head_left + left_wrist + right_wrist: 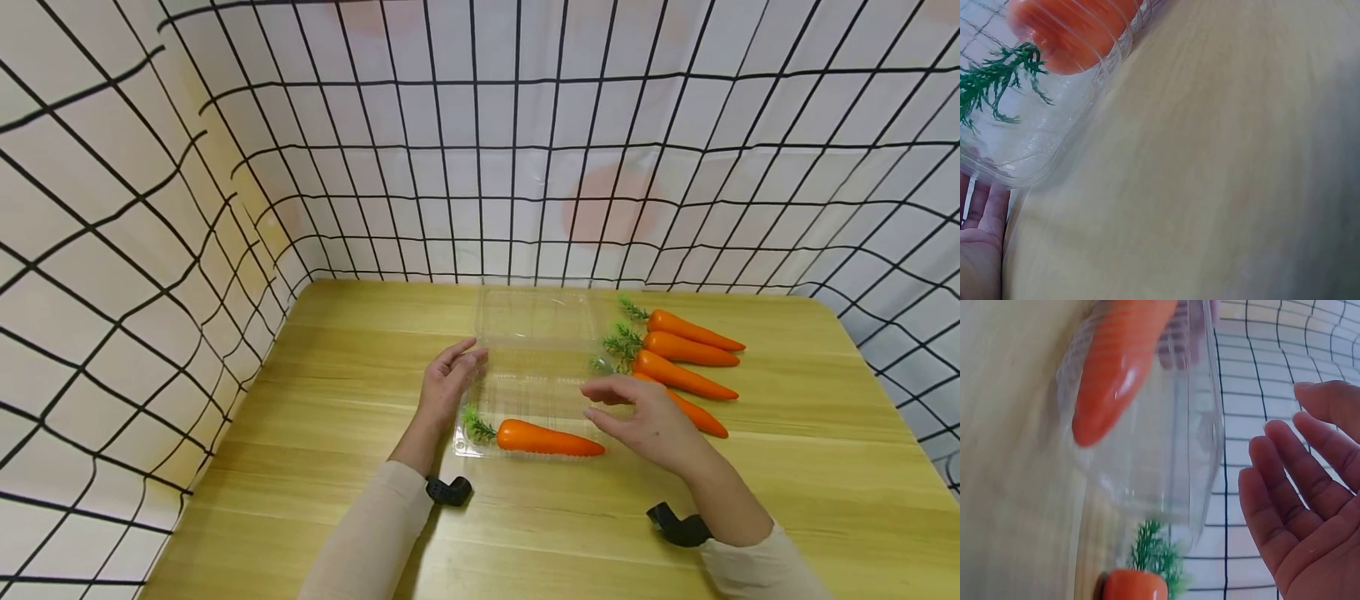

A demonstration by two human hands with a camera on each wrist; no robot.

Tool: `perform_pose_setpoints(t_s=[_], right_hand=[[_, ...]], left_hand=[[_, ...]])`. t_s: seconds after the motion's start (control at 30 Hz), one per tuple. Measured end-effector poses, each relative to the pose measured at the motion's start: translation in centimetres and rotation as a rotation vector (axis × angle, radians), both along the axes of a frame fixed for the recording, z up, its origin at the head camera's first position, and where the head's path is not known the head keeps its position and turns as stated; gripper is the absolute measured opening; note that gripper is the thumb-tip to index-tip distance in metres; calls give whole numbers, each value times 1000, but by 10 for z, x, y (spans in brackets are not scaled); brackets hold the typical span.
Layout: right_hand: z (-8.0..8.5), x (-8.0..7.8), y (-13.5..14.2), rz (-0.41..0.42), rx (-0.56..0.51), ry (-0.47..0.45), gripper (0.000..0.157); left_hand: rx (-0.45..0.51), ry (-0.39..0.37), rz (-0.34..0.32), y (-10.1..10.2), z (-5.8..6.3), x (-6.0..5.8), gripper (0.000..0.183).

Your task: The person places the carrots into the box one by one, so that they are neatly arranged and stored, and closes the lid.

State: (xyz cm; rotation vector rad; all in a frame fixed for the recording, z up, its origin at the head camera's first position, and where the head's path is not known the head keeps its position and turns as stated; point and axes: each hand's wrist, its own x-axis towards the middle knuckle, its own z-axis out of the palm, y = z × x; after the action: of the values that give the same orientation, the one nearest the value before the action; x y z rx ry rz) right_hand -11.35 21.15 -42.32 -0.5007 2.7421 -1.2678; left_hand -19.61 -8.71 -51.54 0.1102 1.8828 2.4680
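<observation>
A clear plastic clamshell box (525, 400) lies opened on the table, its lid (536, 315) folded back toward the far side. Inside the near part of the box is one orange toy carrot (543, 438), green leaves to the left and tip to the right. My left hand (444, 385) is at the box's left side, fingertips right at the rim, fingers loosely extended. Over the right side of the box hovers my right hand (648, 417), with nothing between its fingers; in the right wrist view its fingers (1285, 465) are spread and fairly straight.
Several more carrots (686, 375) lie in a slanting row right of the box, leaves toward it, the nearest partly behind my right hand. Black wire grid (495, 167) walls in the wooden table (352, 358) at the back and sides, with pale sheeting behind.
</observation>
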Motion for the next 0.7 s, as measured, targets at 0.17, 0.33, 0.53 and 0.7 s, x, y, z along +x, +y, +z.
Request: perform_pose_setpoints(t_s=[0.17, 0.33, 0.53, 0.7], right_hand=[[-2, 3, 15, -51, -8, 56, 26], [-6, 4, 30, -110, -10, 148, 23], [-13, 2, 48, -190, -1, 103, 26], [-21, 0, 64, -245, 66, 82, 31]], left_hand=[[-8, 3, -6, 0, 1, 1, 44], [-5, 4, -11, 0, 2, 1, 45], [-3, -1, -10, -1, 2, 1, 45], [-11, 0, -10, -1, 1, 1, 44]])
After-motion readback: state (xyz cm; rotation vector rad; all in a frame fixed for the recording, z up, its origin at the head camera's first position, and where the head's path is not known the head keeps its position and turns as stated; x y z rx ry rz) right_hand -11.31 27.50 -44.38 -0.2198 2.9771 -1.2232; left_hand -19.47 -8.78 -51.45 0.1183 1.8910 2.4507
